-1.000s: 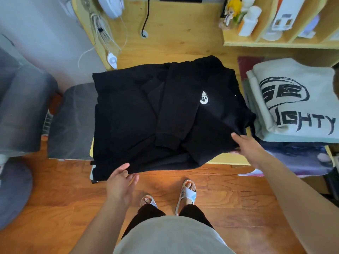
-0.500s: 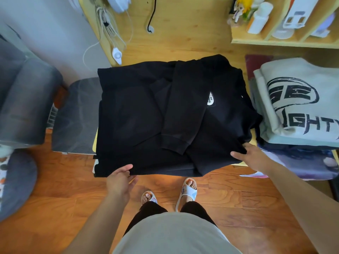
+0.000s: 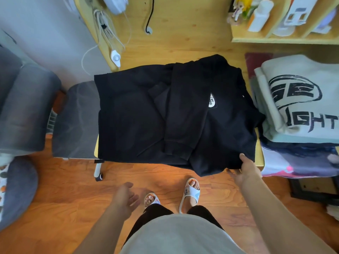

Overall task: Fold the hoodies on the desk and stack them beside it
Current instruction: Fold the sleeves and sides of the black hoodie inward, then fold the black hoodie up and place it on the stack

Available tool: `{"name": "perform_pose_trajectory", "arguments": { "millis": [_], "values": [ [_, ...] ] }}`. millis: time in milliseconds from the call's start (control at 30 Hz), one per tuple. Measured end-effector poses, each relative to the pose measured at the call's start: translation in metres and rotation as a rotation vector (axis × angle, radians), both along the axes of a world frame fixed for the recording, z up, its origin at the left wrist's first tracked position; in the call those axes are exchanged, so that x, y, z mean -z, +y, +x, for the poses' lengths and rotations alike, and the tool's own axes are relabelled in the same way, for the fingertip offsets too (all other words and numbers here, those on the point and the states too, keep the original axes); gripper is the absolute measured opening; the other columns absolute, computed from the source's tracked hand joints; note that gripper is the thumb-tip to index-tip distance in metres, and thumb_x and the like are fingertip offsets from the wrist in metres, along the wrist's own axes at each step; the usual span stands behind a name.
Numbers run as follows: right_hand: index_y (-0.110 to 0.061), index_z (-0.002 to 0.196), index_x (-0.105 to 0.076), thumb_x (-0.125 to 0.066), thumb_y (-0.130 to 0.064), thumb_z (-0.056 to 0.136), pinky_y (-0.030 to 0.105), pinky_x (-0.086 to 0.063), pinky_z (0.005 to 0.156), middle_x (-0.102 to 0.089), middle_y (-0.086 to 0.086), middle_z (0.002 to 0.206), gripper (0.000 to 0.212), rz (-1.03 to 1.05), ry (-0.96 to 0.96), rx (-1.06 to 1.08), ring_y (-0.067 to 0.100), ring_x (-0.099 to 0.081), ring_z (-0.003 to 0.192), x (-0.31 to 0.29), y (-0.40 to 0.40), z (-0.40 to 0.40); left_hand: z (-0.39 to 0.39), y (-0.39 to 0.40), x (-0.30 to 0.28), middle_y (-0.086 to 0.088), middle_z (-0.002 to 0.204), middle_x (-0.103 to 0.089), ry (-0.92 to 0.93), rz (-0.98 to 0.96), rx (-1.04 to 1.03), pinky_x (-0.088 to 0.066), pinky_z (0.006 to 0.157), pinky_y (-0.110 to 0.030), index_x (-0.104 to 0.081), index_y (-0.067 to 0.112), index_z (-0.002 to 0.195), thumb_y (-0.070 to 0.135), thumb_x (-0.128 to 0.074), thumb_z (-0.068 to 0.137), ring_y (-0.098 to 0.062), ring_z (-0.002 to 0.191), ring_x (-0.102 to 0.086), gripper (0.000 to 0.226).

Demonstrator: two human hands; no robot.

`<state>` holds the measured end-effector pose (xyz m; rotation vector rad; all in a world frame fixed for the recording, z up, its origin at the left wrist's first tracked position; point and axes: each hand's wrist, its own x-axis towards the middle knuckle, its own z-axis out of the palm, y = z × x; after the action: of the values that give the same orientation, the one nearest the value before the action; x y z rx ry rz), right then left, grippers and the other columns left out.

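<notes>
A black hoodie [image 3: 139,114] lies spread on the wooden desk [image 3: 183,33], a sleeve folded over its chest beside a small white logo patch. Its left part hangs past the desk over a grey chair. My right hand [image 3: 244,171] holds the hoodie's near right corner, thumb on top and fingers under the cloth. My left hand [image 3: 126,197] hovers over the floor with relaxed fingers, apart from the hoodie. To the right sits a stack of folded hoodies [image 3: 300,99], the top one pale grey-green with black print.
A grey mesh chair [image 3: 73,121] stands left of the desk, a padded grey seat [image 3: 23,110] further left. Cables and a white switch [image 3: 115,57] hang at the desk's left edge. Shelves with bottles [image 3: 260,15] rise at the back right. My sandalled feet stand on the wood floor.
My left hand has let go of the hoodie's near edge and pulled back toward my body. My right hand has slid down to the near right corner. The camera has tilted.
</notes>
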<state>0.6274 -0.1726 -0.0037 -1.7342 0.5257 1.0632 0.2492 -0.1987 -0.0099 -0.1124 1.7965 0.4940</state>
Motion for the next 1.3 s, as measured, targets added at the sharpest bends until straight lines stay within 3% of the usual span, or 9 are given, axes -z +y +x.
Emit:
{"name": "perform_pose_trajectory", "arguments": {
  "millis": [100,267,433,567,700,833,967,1100,1300],
  "values": [
    [-0.018,0.139,-0.05,-0.075,-0.034,0.09,0.059,-0.053,0.097,-0.06,0.011,0.132,0.057,0.091,0.176,-0.032,0.035,-0.058,0.121,0.007,-0.005,-0.014,-0.011,-0.001,0.014,-0.019,0.134,-0.049,-0.055,0.006,-0.062,-0.047,0.108,-0.054,-0.042,0.021,0.127,0.02,-0.057,0.098,-0.039,0.125,-0.054,0.032],
    [-0.009,0.124,-0.06,-0.069,-0.031,0.096,0.047,-0.057,0.082,-0.067,0.015,0.12,0.037,0.097,0.295,-0.067,0.033,-0.065,0.109,0.01,0.003,-0.035,-0.015,0.015,0.048,-0.014,0.137,-0.046,-0.145,0.079,-0.176,-0.04,0.11,-0.05,-0.046,0.017,0.129,0.015,-0.052,0.098,-0.034,0.126,-0.049,0.032],
    [-0.011,0.129,-0.063,-0.066,-0.035,0.096,0.045,-0.052,0.101,-0.071,0.013,0.124,0.041,0.054,0.276,-0.102,0.033,-0.066,0.115,0.019,0.002,-0.032,-0.017,0.022,0.082,-0.019,0.154,-0.043,-0.454,0.248,-0.603,-0.017,0.123,-0.057,-0.027,0.018,0.158,0.018,-0.054,0.083,-0.039,0.148,-0.033,0.08],
    [-0.016,0.133,-0.062,-0.067,-0.034,0.094,0.053,-0.056,0.094,-0.071,0.015,0.123,0.043,0.054,0.249,-0.061,0.039,-0.067,0.113,0.014,-0.008,-0.037,-0.017,0.016,0.067,-0.009,0.145,-0.059,-0.551,0.397,-0.677,-0.033,0.117,-0.053,-0.051,0.018,0.147,0.02,-0.055,0.089,-0.034,0.137,-0.053,0.058],
    [-0.013,0.131,-0.062,-0.067,-0.024,0.092,0.049,-0.055,0.092,-0.072,0.014,0.122,0.041,0.091,0.198,-0.072,0.035,-0.066,0.114,-0.002,-0.013,-0.045,-0.021,0.0,0.031,-0.013,0.139,-0.064,-0.449,0.398,-0.68,-0.043,0.113,-0.049,-0.058,0.019,0.138,0.017,-0.063,0.091,-0.035,0.13,-0.058,0.048],
    [-0.012,0.13,-0.062,-0.066,-0.017,0.088,0.049,-0.052,0.096,-0.067,0.015,0.129,0.043,0.158,0.195,-0.056,0.035,-0.063,0.117,-0.014,-0.019,-0.05,-0.027,-0.005,-0.015,-0.01,0.124,-0.067,-0.257,0.397,-0.643,-0.06,0.081,-0.039,-0.059,0.019,0.127,0.018,-0.066,0.096,-0.028,0.113,-0.066,0.031],
    [-0.019,0.136,-0.058,-0.073,-0.028,0.085,0.056,-0.049,0.101,-0.065,0.015,0.13,0.054,0.211,0.197,0.029,0.042,-0.061,0.118,-0.025,-0.013,-0.05,-0.042,0.01,-0.05,-0.007,0.121,-0.071,-0.222,0.491,-0.589,-0.061,0.085,-0.042,-0.063,0.02,0.126,0.016,-0.065,0.096,-0.028,0.111,-0.068,0.031],
    [-0.023,0.129,-0.065,-0.079,-0.006,0.056,0.045,-0.057,0.083,-0.07,0.006,0.126,0.076,0.213,0.126,0.09,0.032,-0.067,0.11,-0.037,-0.003,-0.045,-0.048,0.021,-0.061,-0.006,0.121,-0.072,-0.08,0.476,-0.57,-0.059,0.085,-0.038,-0.063,0.016,0.127,0.015,-0.065,0.091,-0.025,0.111,-0.069,0.036],
    [-0.016,0.108,-0.065,-0.062,0.002,0.076,0.042,-0.061,0.068,-0.073,0.006,0.102,0.037,0.105,-0.149,0.211,0.029,-0.073,0.087,-0.084,-0.026,-0.06,-0.047,0.018,-0.089,0.004,0.1,-0.077,0.079,0.518,-0.643,-0.058,0.073,-0.028,-0.07,0.016,0.103,0.012,-0.066,0.084,-0.015,0.091,-0.074,0.02]
  ]
}}
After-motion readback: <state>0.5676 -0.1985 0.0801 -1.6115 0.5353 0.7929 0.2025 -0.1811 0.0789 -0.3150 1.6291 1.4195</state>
